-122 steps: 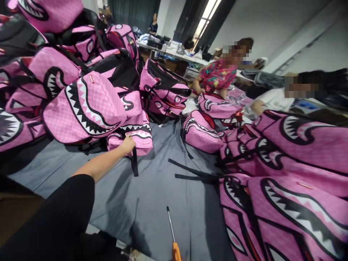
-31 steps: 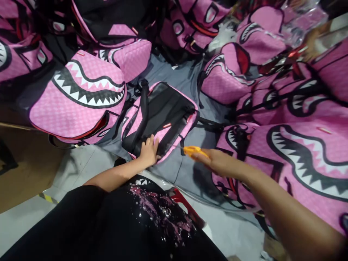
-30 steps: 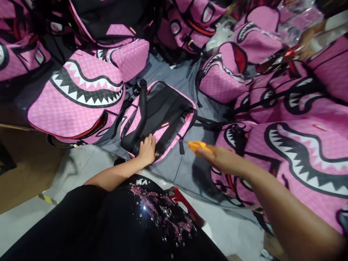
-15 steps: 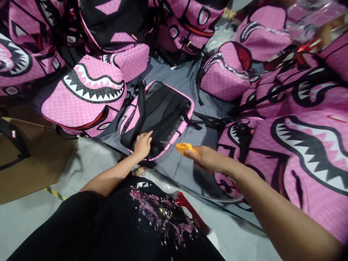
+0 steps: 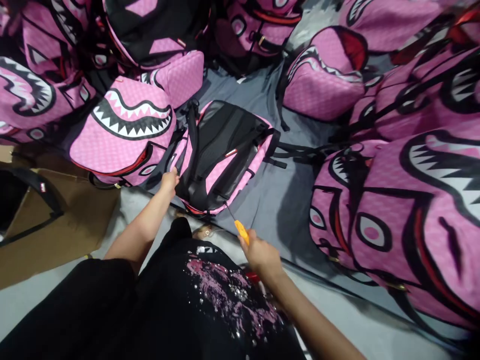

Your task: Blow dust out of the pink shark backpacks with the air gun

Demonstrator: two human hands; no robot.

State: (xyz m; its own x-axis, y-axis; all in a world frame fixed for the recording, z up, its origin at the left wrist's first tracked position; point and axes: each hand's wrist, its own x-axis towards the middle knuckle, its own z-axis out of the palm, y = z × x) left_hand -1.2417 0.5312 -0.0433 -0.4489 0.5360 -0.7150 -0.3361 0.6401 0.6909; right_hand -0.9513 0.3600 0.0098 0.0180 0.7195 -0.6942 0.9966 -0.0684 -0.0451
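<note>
A pink and black backpack lies with its black padded back and straps facing up on a grey cloth. My left hand is closed on the near left edge of this backpack. In my right hand is a tool with an orange handle and a thin dark shaft. The shaft points at the near right edge of the backpack, and its tip appears to touch there. What kind of tool it is I cannot tell.
Pink backpacks with a shark-mouth print stand close by on the left and on the right. Further ones crowd the back. A cardboard box stands at the left. The cloth covers the work surface.
My left hand has moved from the top of the backpack to its left edge. My right hand has brought the orange-handled tool left and down to the near edge. The strap has shifted.
</note>
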